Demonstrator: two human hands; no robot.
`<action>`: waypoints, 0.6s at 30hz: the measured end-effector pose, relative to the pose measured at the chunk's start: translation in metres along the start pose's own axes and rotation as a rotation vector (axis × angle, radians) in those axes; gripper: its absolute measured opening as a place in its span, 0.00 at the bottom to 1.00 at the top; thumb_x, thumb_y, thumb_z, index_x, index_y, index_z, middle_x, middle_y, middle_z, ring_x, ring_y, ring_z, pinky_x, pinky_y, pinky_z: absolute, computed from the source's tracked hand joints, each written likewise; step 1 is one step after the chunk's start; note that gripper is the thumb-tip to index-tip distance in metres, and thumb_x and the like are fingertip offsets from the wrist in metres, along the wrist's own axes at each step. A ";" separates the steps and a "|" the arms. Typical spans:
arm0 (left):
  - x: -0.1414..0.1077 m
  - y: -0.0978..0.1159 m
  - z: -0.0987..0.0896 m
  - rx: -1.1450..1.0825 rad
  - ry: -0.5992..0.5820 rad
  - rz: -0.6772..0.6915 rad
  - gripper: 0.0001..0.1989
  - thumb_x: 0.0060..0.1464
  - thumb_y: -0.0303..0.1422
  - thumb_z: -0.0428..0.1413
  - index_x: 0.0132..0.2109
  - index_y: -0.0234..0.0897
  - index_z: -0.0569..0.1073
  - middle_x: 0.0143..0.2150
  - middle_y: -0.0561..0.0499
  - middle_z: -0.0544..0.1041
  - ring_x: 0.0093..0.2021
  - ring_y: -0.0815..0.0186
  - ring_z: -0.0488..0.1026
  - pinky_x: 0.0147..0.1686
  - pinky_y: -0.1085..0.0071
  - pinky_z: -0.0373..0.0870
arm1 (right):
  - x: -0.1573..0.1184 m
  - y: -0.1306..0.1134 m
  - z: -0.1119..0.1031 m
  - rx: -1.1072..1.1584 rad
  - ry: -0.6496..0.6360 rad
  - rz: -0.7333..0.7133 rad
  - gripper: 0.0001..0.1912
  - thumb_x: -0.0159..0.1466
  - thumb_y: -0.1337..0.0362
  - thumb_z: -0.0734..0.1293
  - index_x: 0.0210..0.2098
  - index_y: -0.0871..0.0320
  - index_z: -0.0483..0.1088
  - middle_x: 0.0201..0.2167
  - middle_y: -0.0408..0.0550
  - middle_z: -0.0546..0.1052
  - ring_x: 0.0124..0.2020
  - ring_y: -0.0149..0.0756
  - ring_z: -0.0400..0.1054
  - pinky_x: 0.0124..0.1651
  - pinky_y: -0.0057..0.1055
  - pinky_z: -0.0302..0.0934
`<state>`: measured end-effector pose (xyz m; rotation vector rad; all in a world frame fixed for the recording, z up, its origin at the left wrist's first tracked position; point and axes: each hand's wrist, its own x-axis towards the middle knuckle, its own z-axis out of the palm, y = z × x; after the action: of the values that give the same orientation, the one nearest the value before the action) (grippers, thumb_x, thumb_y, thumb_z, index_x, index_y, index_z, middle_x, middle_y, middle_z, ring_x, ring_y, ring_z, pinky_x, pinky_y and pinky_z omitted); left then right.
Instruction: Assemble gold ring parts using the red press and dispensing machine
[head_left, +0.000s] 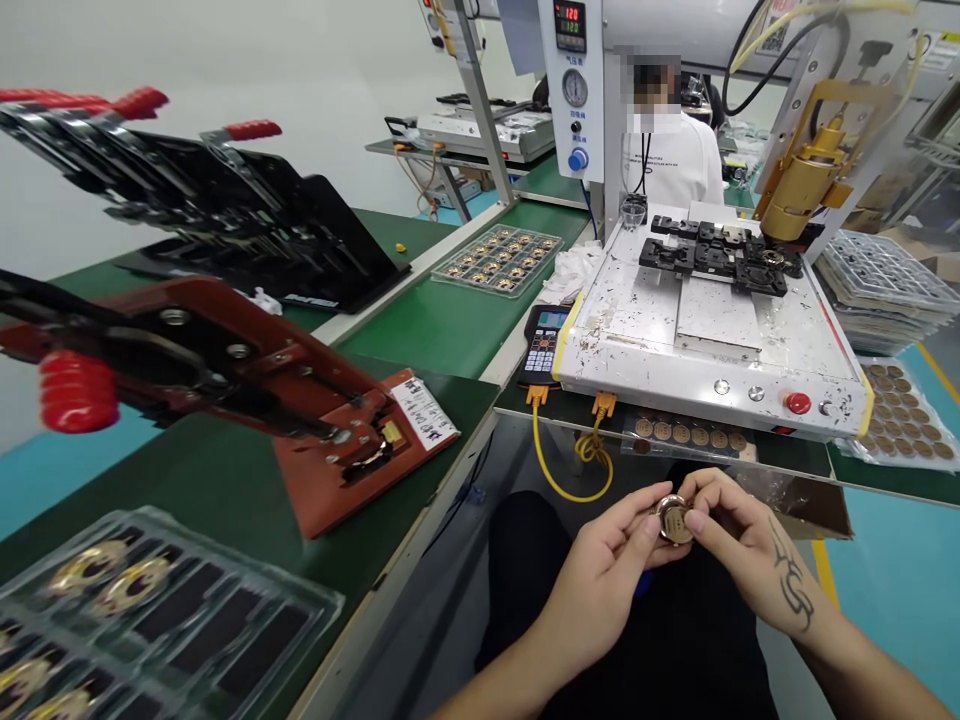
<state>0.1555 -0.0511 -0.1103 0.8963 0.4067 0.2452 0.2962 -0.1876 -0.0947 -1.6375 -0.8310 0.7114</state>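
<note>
Being held above the lap, the round metal piece is clamped at its rim by left hand and right hand. Its finish state can't be told; near tray part-filled, far tray apparently full.

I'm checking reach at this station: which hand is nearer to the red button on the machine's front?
Right. The right hand is below the red button and slightly to its left; the left hand is also below, but farther left.
</note>
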 end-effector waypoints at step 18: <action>-0.001 -0.008 0.000 0.193 -0.008 0.096 0.26 0.68 0.47 0.61 0.65 0.36 0.77 0.60 0.40 0.83 0.57 0.50 0.83 0.61 0.52 0.80 | 0.000 0.010 0.010 -0.060 0.033 -0.050 0.14 0.76 0.55 0.67 0.35 0.54 0.69 0.46 0.49 0.73 0.48 0.40 0.70 0.49 0.33 0.65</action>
<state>0.1545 -0.0563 -0.1160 1.1076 0.3851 0.2936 0.2902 -0.1834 -0.1063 -1.6723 -0.8740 0.6280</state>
